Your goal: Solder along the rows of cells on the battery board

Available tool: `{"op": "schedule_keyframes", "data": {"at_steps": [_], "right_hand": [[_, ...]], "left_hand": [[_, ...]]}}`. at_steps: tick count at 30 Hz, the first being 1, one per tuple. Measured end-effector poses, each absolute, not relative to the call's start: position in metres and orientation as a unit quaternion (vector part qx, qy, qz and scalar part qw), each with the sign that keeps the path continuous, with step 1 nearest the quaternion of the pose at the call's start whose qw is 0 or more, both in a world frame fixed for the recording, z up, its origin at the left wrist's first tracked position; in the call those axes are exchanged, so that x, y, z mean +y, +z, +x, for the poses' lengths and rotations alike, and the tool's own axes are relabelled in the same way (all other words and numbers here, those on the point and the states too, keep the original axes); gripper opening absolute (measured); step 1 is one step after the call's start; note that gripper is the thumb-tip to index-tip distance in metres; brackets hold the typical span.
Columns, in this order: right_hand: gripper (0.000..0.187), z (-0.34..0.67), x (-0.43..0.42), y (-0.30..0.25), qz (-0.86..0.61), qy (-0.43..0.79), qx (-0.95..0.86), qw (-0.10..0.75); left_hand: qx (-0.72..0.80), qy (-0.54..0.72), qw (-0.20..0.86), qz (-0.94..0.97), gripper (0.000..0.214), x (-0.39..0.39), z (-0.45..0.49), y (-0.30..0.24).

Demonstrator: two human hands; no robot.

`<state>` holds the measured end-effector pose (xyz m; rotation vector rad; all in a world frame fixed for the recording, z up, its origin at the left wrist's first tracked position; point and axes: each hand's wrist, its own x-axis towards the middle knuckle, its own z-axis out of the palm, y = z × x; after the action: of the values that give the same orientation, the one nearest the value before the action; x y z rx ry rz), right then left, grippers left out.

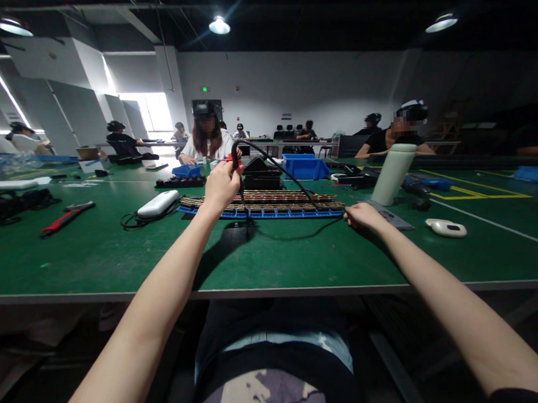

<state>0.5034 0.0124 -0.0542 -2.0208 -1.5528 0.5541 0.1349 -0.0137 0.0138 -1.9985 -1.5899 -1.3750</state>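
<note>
My left hand point(220, 185) is raised over the near side of the table, its fingers closed round a thick black cable point(273, 160). A small red part shows at the fingertips; its kind I cannot make out. From there the cable arches to the right and drops onto a long blue rack point(270, 213) carrying rows of brass-coloured metal strips. My right hand point(362, 215) is at the rack's right end, fingers pinched on a thin stretch of black cable that sags in front of the rack. Whether those fingers also touch the rack is hidden.
A red-handled tool point(67, 219) and a white device point(158, 203) with a cord lie left. A pale green bottle point(393, 174), a grey flat item point(392, 215) and a cream case point(446, 227) are right. Behind stands a blue bin point(306, 166); a person point(207, 141) sits opposite.
</note>
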Motion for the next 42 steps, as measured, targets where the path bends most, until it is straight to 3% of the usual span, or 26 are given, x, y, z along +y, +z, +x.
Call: {"op": "schedule_keyframes", "data": {"at_steps": [7, 12, 27, 42], "right_hand": [[0.032, 0.504, 0.008, -0.049, -0.756, 0.169, -0.603, 0.188], [0.038, 0.487, -0.010, -0.041, -0.775, 0.035, -0.624, 0.091], [0.040, 0.441, -0.032, -0.046, -0.735, -0.016, -0.677, 0.045], [0.040, 0.444, -0.027, -0.045, -0.721, 0.005, -0.692, 0.029]], "left_hand": [[-0.562, -0.453, 0.123, -0.681, 0.031, -0.017, 0.134, 0.015], [-0.564, -0.452, 0.120, -0.680, 0.030, -0.016, 0.135, 0.016], [-0.567, -0.460, 0.059, -0.681, 0.040, -0.013, 0.129, 0.014], [-0.590, -0.435, 0.076, -0.676, 0.037, -0.014, 0.130, 0.014]]}}
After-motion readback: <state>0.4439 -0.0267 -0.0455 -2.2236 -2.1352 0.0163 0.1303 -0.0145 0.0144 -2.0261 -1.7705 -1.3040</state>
